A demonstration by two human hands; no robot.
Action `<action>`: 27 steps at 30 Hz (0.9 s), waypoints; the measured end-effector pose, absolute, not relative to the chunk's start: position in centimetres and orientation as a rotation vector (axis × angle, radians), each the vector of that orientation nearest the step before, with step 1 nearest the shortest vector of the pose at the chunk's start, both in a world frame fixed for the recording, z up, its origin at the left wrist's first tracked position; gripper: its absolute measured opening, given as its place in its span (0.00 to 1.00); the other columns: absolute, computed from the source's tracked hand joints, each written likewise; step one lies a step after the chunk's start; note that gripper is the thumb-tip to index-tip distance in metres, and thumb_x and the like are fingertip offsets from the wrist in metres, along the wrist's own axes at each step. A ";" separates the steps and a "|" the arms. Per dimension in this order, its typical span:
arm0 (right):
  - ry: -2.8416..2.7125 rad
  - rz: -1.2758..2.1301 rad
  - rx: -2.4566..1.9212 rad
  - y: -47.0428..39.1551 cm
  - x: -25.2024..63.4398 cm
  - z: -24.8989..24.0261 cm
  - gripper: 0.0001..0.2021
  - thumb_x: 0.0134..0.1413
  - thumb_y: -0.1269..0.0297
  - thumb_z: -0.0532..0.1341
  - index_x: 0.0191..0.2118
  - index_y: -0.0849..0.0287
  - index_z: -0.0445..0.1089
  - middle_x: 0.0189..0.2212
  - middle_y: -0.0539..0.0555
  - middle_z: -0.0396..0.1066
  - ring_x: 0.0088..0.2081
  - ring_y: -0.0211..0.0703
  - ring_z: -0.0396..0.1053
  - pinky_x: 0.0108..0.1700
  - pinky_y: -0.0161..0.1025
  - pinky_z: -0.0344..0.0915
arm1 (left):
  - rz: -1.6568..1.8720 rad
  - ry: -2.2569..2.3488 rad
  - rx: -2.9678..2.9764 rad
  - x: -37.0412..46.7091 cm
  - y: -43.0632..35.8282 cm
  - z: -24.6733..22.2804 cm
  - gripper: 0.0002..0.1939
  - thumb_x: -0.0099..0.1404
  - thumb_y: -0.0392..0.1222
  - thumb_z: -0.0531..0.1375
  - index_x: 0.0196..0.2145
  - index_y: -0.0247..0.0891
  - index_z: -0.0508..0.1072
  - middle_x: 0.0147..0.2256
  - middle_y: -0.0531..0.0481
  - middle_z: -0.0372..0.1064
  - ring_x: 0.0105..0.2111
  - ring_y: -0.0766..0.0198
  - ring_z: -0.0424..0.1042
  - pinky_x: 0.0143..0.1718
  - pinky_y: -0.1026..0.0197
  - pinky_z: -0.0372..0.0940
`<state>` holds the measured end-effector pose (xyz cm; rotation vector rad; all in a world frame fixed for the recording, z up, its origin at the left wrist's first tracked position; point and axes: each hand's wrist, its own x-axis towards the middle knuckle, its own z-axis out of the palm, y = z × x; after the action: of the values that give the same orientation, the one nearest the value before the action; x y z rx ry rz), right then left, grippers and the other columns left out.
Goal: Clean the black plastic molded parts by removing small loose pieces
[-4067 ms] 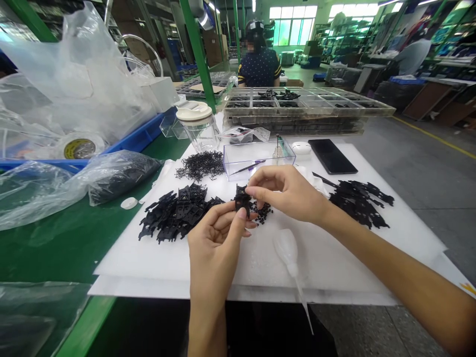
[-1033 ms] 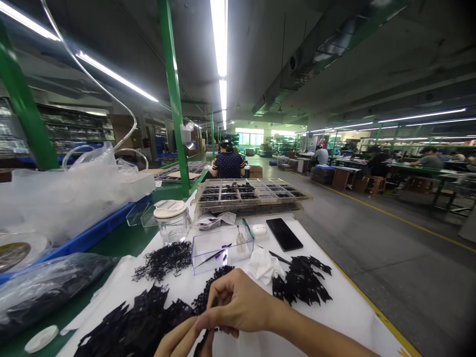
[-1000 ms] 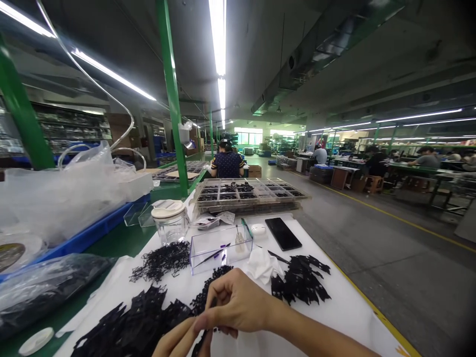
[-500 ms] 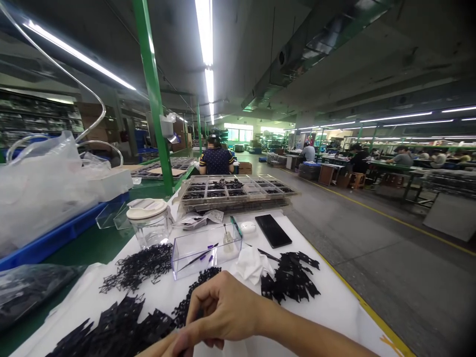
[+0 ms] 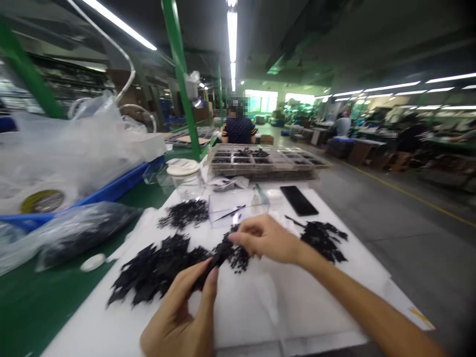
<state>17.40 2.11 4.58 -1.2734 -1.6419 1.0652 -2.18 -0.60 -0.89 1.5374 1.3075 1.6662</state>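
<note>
My left hand (image 5: 186,312) pinches a thin black plastic part (image 5: 214,264) between thumb and fingers, low in the middle of the view. To its right, my right hand (image 5: 269,239) is closed with fingertips and thumb together; anything they hold is too small or blurred to make out. The right fingertips are close to the far end of the black part, over a heap of tiny black pieces (image 5: 240,261). Beside my left hand spreads a large heap of flat black parts (image 5: 152,270). Behind it is a pile of thin black pieces (image 5: 186,213).
Another heap of flat black parts (image 5: 324,240) and a black phone (image 5: 298,200) lie on the right. Behind the hands stand a clear tray (image 5: 219,214), a lidded jar (image 5: 183,168) and stacked compartment boxes (image 5: 260,171). Bags (image 5: 89,233) lie left; a person (image 5: 239,130) sits ahead.
The view has swung left and down. My hands, together at the bottom edge before, are now apart and farther over the table. The black part now shows in my left hand.
</note>
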 end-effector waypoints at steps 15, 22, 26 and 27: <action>-2.110 1.307 -2.074 -0.7 18.3 5.2 0.26 0.48 0.45 0.68 0.13 0.59 0.64 0.15 0.54 0.70 0.16 0.39 0.65 0.23 0.36 0.63 | 1.559 1.153 1.195 -1.9 -1.0 -0.2 0.09 0.60 0.44 0.72 0.39 0.42 0.84 0.30 0.52 0.78 0.28 0.65 0.73 0.31 0.64 0.71; -2.106 1.290 -1.598 0.5 18.2 4.7 0.17 0.57 0.62 0.62 0.22 0.58 0.55 0.19 0.45 0.51 0.22 0.33 0.51 0.23 0.32 0.50 | 1.521 1.088 1.128 -1.6 -1.3 -0.3 0.09 0.60 0.42 0.73 0.39 0.39 0.84 0.24 0.52 0.77 0.23 0.66 0.72 0.24 0.67 0.67; -1.707 1.410 -1.169 0.8 18.4 4.3 0.21 0.66 0.50 0.59 0.26 0.59 0.60 0.22 0.45 0.54 0.22 0.32 0.52 0.24 0.30 0.55 | 1.566 1.045 1.082 -1.3 -1.3 -0.1 0.08 0.58 0.40 0.73 0.37 0.39 0.85 0.30 0.49 0.80 0.25 0.66 0.74 0.25 0.66 0.69; -1.587 1.425 -1.091 0.9 18.4 4.2 0.23 0.65 0.47 0.60 0.25 0.59 0.60 0.20 0.45 0.54 0.20 0.31 0.51 0.22 0.29 0.53 | 1.560 1.038 1.099 -1.3 -1.2 -0.1 0.07 0.58 0.40 0.73 0.37 0.39 0.85 0.31 0.48 0.80 0.25 0.66 0.75 0.26 0.66 0.70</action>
<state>18.45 0.89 4.22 -1.0914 -1.5867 1.4254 -1.34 -1.23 -0.12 1.0986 1.0377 1.5605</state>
